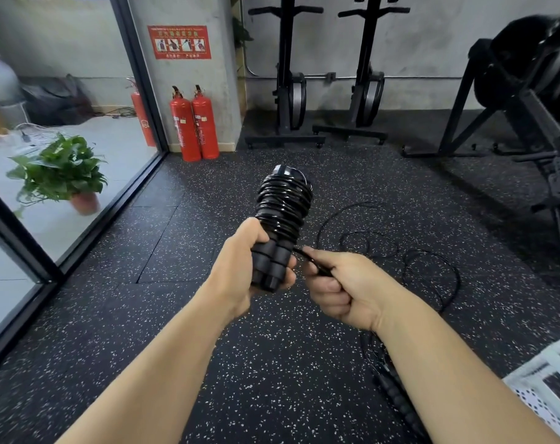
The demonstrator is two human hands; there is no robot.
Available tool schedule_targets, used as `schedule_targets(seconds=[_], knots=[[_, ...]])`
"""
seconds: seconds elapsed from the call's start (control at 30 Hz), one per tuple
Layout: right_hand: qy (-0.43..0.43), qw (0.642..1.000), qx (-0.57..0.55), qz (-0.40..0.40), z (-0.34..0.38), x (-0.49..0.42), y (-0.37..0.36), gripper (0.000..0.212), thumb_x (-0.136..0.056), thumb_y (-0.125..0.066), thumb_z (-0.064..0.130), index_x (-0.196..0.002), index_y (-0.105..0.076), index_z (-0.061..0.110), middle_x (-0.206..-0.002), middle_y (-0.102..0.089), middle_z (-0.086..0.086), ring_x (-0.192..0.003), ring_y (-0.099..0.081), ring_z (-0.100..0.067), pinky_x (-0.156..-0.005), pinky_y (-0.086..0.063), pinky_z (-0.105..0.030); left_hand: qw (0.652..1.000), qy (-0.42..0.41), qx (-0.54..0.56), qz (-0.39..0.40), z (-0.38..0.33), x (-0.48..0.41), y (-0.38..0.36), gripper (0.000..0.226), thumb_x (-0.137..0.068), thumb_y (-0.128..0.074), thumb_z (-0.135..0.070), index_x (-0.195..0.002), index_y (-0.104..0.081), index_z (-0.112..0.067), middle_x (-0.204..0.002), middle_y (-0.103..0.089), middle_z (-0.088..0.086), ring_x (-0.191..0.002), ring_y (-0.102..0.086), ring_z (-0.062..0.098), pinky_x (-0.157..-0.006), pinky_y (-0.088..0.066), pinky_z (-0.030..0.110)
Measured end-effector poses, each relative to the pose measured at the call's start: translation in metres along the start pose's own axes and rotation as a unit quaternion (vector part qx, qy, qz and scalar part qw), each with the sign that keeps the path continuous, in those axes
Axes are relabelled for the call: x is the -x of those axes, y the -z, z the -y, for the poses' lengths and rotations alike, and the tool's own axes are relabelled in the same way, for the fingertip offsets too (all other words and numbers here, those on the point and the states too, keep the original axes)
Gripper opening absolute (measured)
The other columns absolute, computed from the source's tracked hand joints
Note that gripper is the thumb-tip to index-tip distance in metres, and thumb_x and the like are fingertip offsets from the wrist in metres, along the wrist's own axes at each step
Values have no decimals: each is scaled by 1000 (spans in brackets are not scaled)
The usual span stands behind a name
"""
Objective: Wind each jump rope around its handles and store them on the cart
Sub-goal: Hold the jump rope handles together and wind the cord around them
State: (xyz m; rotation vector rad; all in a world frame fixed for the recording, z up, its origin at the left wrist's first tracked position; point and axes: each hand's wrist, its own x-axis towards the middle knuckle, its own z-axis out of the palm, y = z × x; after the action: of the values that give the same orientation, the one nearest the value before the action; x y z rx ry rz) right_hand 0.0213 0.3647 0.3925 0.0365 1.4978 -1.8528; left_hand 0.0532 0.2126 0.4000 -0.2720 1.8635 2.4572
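The left hand [251, 262] sits just below the centre of the view. Its fingers and thumb are curled round the lower ends of a pair of black ribbed jump-rope handles [272, 265], which it holds side by side and tilted towards one o'clock. A thin glossy black cord [285, 203] is wound in many tight turns round the upper part of the handles, up to a pale cap at the top.

At three o'clock of the left hand, just beside it, the right hand [339, 288] is curled into a fist and pinches the free run of that cord between thumb and forefinger. The short stretch from the pinch to the handles is taut.

Loose loops of black cord [429, 250] lie on the dark speckled rubber floor [176, 315] at two to three o'clock of the right hand.

At five o'clock a second black ribbed handle [397, 395] lies on the floor, partly hidden by the right forearm. Its cord is too tangled to follow.

The corner of a white perforated metal cart [528, 371] shows at four o'clock, at the frame's edge.

Two red fire extinguishers [193, 123] stand at eleven o'clock against a grey pillar. A green potted plant [61, 171] sits at nine o'clock behind a glass wall. Two black upright exercise machines [291, 75] stand at twelve to one o'clock.
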Motion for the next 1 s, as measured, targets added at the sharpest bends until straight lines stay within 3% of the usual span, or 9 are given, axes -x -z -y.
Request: schedule_targets(seconds=[0.3,0.4,0.47,0.53,0.6,0.67,0.77,0.87,1.0], knots=[[3,999,-37,-22,1,11,-10,42,-102,-36,34,-63,-41,19,-38,-29,8,-28,-16,-4,-32,-8,-15,998,-49,-39,13,1,0,-3,31,-70,-49,-33,-82,-59,-6,-66,-62,13,-48,-57,26,-48,-48,26],[31,995,48,-76,1,15,-16,46,-102,-38,38,-61,-47,17,-38,-34,6,-31,-21,-8,-35,-11,-19,998,-48,-43,6,3,-2,-3,32,-70,-51,-35,-81,-63,-6,-68,-64,15,-49,-59,26,-54,-47,29],[96,959,231,-137,-2,22,-19,56,-102,-33,42,-60,-57,14,-41,-43,4,-35,-31,-11,-38,-23,-21,999,-33,-31,3,3,-3,-2,37,-71,-51,-37,-82,-66,-6,-70,-65,17,-50,-58,26,-58,-45,31],[190,877,405,-177,-8,29,-19,60,-103,-26,45,-70,-61,9,-51,-53,3,-47,-46,-13,-53,-42,-30,1000,-18,-18,12,2,-3,-1,42,-74,-50,-39,-90,-66,-3,-74,-65,18,-52,-58,26,-63,-44,33],[284,816,461,-204,-10,34,-14,47,-103,-29,40,-83,-61,13,-62,-59,-2,-59,-55,-19,-66,-48,-41,1000,-1,5,20,0,-3,1,40,-85,-49,-36,-100,-63,-2,-77,-64,17,-54,-58,25,-63,-48,33],[324,827,416,-193,-8,38,-11,29,-102,-36,26,-99,-65,21,-70,-65,-6,-63,-60,-20,-63,-51,-37,999,23,30,19,-2,-2,2,39,-91,-44,-33,-105,-60,-1,-74,-63,16,-51,-57,24,-59,-52,31],[323,886,314,-108,-5,43,-12,33,-98,-42,4,-113,-64,25,-81,-69,-3,-71,-63,-10,-66,-51,-22,995,51,79,19,-6,-3,2,40,-88,-43,-33,-107,-59,-1,-72,-63,15,-50,-55,23,-59,-51,31],[380,856,328,-120,-9,41,-13,32,-95,-50,2,-113,-52,29,-84,-68,3,-77,-66,-7,-73,-52,-21,991,69,109,36,-7,-4,1,48,-83,-45,-34,-110,-60,2,-74,-62,16,-51,-54,23,-64,-54,35],[405,850,283,-183,-5,35,-13,23,-94,-53,3,-108,-44,19,-75,-70,-2,-68,-67,-10,-64,-52,-19,988,75,124,44,-8,-2,-2,41,-86,-42,-34,-98,-59,1,-70,-61,16,-48,-54,22,-52,-54,31]])
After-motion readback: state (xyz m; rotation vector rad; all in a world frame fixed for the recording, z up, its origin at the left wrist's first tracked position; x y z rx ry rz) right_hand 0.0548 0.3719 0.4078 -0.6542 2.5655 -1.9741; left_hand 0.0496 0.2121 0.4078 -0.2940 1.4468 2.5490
